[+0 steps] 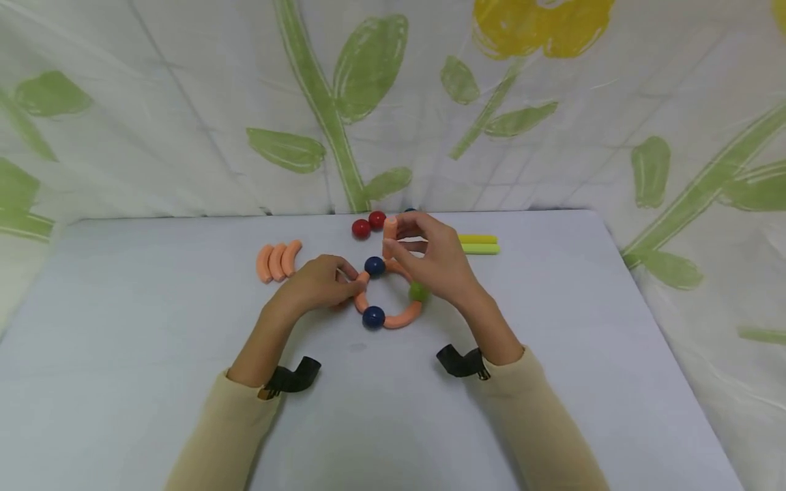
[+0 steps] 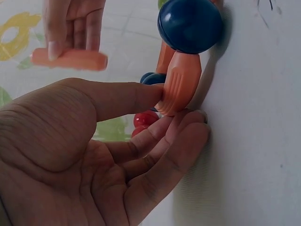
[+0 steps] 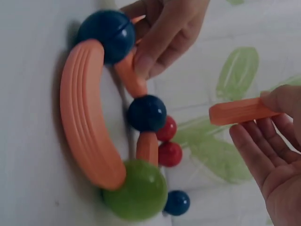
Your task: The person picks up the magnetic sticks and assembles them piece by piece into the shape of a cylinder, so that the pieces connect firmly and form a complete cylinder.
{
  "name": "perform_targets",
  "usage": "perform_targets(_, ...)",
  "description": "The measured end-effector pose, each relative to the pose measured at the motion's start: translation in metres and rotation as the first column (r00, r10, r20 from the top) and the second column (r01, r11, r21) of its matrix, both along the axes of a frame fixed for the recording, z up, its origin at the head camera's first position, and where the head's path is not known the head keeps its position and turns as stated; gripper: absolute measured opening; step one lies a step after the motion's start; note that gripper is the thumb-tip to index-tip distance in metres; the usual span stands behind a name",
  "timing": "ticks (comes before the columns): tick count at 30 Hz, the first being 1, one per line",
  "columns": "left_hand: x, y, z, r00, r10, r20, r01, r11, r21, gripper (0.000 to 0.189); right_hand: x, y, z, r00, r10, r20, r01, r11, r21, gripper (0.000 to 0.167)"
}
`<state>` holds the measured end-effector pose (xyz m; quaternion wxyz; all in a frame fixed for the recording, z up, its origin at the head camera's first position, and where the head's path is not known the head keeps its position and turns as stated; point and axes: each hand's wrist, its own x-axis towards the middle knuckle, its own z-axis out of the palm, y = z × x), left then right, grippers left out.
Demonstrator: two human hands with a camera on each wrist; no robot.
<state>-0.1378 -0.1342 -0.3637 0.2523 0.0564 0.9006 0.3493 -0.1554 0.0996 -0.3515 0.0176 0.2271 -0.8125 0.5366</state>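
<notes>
A ring of curved orange rods joined by balls lies on the table. Its front orange rod (image 1: 403, 318) runs between a blue ball (image 1: 373, 317) and a green ball (image 1: 418, 292); another blue ball (image 1: 374, 266) sits at the back. My left hand (image 1: 319, 281) pinches the ring's left orange rod (image 2: 181, 82) between thumb and fingers. Above the back of the ring, my right hand (image 1: 432, 256) holds a loose orange rod (image 3: 242, 111) upright, apart from the ring. In the head view, the right hand's fingers partly cover the ring's right side.
Several curved orange rods (image 1: 278, 262) lie in a row at the left. Red balls (image 1: 361, 229) and a partly hidden blue ball (image 3: 177, 203) stand near the back edge. Yellow-green sticks (image 1: 481, 249) lie at the right. A curtain painted with flowers (image 1: 374, 68) hangs behind the table.
</notes>
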Motion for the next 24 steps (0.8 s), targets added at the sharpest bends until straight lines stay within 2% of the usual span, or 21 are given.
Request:
perform_targets(5, -0.001, -0.002, 0.001, 1.0, 0.014, 0.009, -0.014, 1.0, 0.0, 0.041, -0.001, -0.016, -0.001, 1.0, 0.011, -0.018, -0.012, 0.999, -0.037, 0.031)
perform_targets(12, -0.002, -0.002, -0.001, 1.0, 0.016, 0.021, -0.017, 1.0, 0.027, 0.042, -0.003, -0.018, -0.011, 0.999, 0.014, 0.045, -0.014, 1.0, 0.02, 0.027)
perform_targets(16, 0.001, 0.0, -0.001, 1.0, 0.015, 0.012, -0.015, 0.999, 0.031, 0.041, -0.004, -0.017, -0.017, 0.998, 0.042, 0.053, -0.043, 0.999, 0.022, 0.029)
perform_targets(24, -0.001, 0.001, -0.001, 1.0, 0.009, 0.009, -0.009, 1.0, 0.029, 0.039, -0.007, -0.017, -0.026, 0.993, 0.102, 0.066, -0.104, 0.994, 0.022, 0.03)
